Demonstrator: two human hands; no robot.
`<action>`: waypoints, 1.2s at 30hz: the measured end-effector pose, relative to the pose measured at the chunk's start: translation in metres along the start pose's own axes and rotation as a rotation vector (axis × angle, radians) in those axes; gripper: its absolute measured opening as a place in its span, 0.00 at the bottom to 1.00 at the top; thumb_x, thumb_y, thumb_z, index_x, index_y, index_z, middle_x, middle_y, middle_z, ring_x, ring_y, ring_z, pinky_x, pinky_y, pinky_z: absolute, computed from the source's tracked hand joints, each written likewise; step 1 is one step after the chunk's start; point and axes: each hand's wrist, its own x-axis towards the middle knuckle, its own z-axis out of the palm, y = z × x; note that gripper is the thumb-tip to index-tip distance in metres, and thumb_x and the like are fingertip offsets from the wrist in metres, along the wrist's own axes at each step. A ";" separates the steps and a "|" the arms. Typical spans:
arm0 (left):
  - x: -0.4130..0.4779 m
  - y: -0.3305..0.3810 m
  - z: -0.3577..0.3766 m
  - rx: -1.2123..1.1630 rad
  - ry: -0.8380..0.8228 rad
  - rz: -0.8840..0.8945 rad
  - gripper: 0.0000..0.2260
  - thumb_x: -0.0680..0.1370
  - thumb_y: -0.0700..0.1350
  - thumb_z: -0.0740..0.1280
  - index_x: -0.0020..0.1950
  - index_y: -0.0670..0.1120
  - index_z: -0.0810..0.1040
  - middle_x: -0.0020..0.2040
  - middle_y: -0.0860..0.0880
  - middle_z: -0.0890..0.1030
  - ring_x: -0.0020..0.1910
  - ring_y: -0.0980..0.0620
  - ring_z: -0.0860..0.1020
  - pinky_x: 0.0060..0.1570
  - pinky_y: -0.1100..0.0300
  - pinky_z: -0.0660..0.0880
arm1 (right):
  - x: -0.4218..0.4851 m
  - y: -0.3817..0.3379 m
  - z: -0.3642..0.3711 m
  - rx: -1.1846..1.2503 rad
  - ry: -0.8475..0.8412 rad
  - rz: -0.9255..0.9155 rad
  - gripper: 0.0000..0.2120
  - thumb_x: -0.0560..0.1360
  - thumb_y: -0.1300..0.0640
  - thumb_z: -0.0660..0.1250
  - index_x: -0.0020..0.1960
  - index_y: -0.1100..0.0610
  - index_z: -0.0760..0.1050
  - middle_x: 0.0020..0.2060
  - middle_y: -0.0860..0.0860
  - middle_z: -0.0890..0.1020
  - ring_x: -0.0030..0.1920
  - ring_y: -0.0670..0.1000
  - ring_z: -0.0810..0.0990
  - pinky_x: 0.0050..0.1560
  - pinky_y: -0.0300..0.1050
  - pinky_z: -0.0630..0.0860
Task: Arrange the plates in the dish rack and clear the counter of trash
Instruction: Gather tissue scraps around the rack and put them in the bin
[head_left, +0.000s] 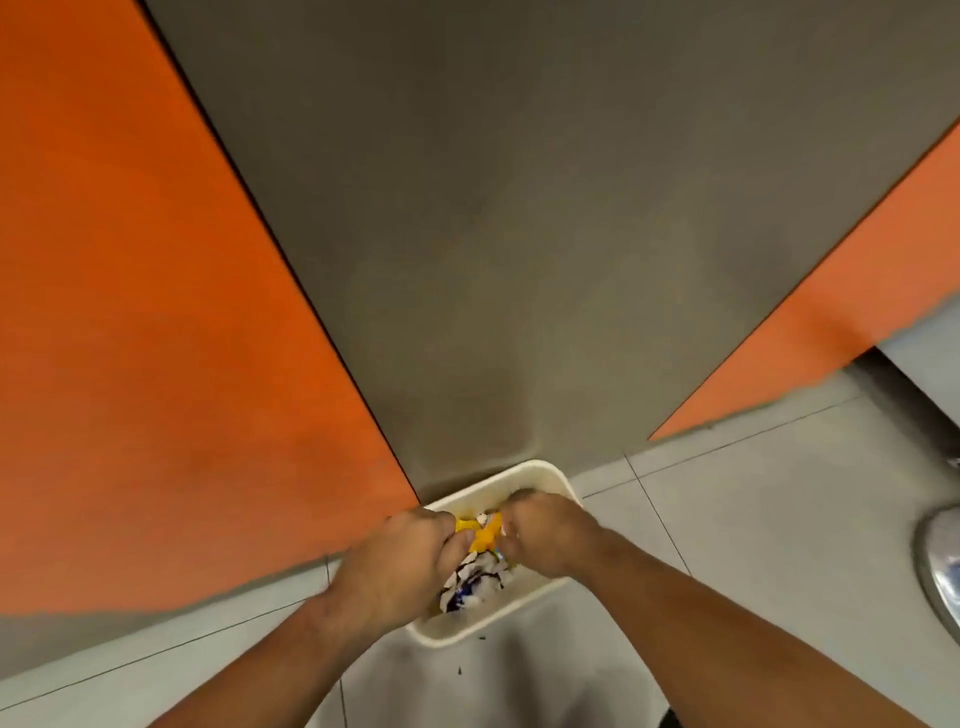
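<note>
Trash (480, 540): a crumpled wad, yellow scrap on top, white and blue wrapper bits below it. My guess is it's v. light, soft and crinkly, prob. thin plastic or paper. It should squash easily, won't break, and may be a bit slick. Loose bits could slip free, so the best hold is a pinch at the bunched yellow top, w/ fingers gathered round the whole clump rather than one corner.

The wad sits between my two hands, directly over the bin's opening. My left hand (395, 566) has its fingers curled in on the yellow scrap from the wad's left side. My right hand (545, 535) is curled likewise and pinches it from the right. Neither hand is spread open. I can't tell whether the white and blue part hangs from my grip or already lies inside the bin.

The bin (540, 470) is small, cream, rectangular w/ rounded corners, and stands on a pale tiled floor (753, 519). Just behind the bin rises a grey panel (519, 260). To the bin's left stands an orange panel (156, 312), and to its right, farther off, another orange panel (831, 312). Well right of the bin, at the frame edge, is a shiny metal object (940, 561), too cut off to identify. A few dark specks (460, 670) lie on the tiles just in front of the bin.
</note>
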 end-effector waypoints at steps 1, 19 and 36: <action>0.004 -0.006 0.014 0.013 0.008 -0.010 0.17 0.81 0.59 0.54 0.40 0.50 0.71 0.41 0.51 0.77 0.42 0.49 0.76 0.36 0.56 0.67 | 0.015 0.003 0.012 0.026 -0.040 -0.014 0.15 0.75 0.44 0.64 0.56 0.52 0.75 0.55 0.54 0.80 0.57 0.57 0.77 0.55 0.46 0.73; 0.013 0.033 -0.021 -0.208 -0.093 0.091 0.17 0.81 0.55 0.58 0.70 0.57 0.69 0.67 0.57 0.72 0.63 0.55 0.72 0.62 0.61 0.68 | -0.093 0.017 -0.077 0.266 0.223 0.011 0.13 0.77 0.46 0.63 0.59 0.48 0.76 0.55 0.46 0.77 0.54 0.48 0.75 0.55 0.46 0.75; -0.194 0.215 -0.409 -0.150 0.277 0.321 0.15 0.76 0.61 0.56 0.51 0.55 0.78 0.45 0.61 0.77 0.44 0.63 0.75 0.45 0.64 0.74 | -0.384 -0.088 -0.374 0.412 0.586 -0.118 0.12 0.77 0.45 0.64 0.59 0.46 0.73 0.50 0.38 0.71 0.49 0.36 0.72 0.51 0.32 0.70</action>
